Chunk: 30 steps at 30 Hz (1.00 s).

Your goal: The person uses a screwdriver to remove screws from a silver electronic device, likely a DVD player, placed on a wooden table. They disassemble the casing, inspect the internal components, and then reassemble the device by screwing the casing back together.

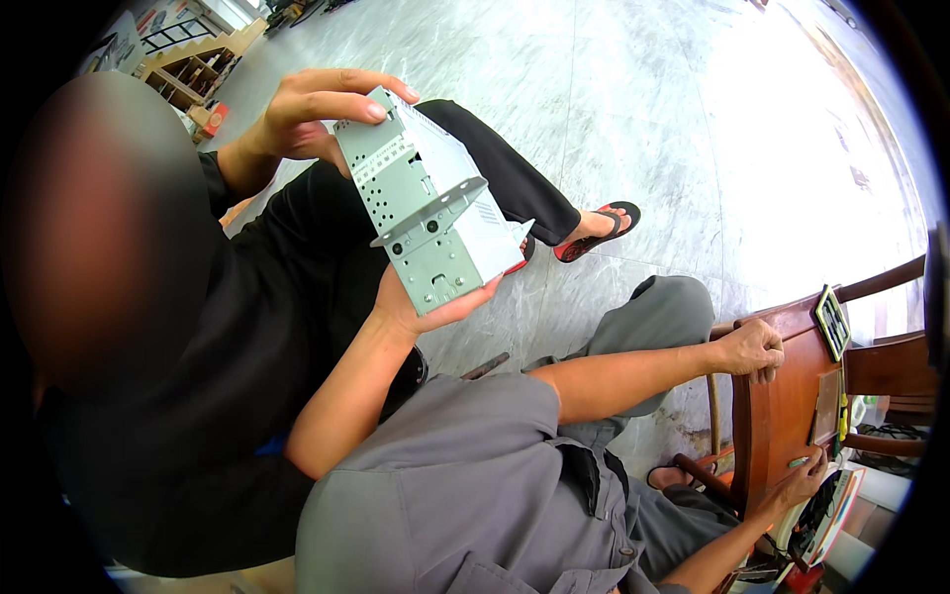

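Observation:
My left hand (754, 348) grips the near edge of a brown wooden table (777, 416) on the right. Lower down, my right hand (800, 482) hooks its fingers over the same table's edge, beside a small green piece. I wear a grey shirt and grey trousers. To my left, a person in black holds a grey perforated metal box (427, 203) tilted in the air, one hand (317, 109) on its top and the other (426, 307) under it.
A small black device with a yellow-green rim (831, 322) and a flat brown pad (825, 406) lie on the table. A wooden chair (891, 371) stands behind it. The other person's sandalled foot (599, 228) rests on the marble floor. Wooden shelving (193, 59) is far left.

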Each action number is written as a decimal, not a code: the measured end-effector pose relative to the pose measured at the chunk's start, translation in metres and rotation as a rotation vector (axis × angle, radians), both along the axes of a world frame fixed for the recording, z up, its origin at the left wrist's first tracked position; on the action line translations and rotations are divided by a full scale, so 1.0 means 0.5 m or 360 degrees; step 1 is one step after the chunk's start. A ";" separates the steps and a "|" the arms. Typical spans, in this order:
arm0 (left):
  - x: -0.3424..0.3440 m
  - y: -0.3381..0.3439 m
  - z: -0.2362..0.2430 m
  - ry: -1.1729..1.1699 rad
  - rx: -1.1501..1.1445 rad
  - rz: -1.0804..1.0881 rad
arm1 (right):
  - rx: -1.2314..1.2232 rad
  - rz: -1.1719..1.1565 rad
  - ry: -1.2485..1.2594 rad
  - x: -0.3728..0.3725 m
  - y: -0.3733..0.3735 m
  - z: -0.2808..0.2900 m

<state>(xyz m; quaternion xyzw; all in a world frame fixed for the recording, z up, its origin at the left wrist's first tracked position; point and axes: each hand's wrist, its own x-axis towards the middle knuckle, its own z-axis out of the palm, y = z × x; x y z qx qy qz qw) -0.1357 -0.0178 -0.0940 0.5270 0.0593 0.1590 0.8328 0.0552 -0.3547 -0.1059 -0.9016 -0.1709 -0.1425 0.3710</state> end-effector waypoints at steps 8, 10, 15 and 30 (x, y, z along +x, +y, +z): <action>0.002 -0.003 0.000 -0.0015 -0.0031 -0.0057 | 0.0367 -0.0022 -0.0152 -0.151 0.085 -0.015; -0.002 -0.003 0.002 0.0009 -0.0037 -0.0073 | 0.0566 0.0018 0.0066 -0.240 0.147 0.034; 0.003 -0.013 0.004 0.0002 -0.0077 0.0009 | 0.0707 0.0179 0.0240 -0.352 0.229 0.091; -0.105 0.037 0.066 0.0222 0.0062 -0.0109 | 0.0535 0.1753 0.0412 -0.644 0.545 0.267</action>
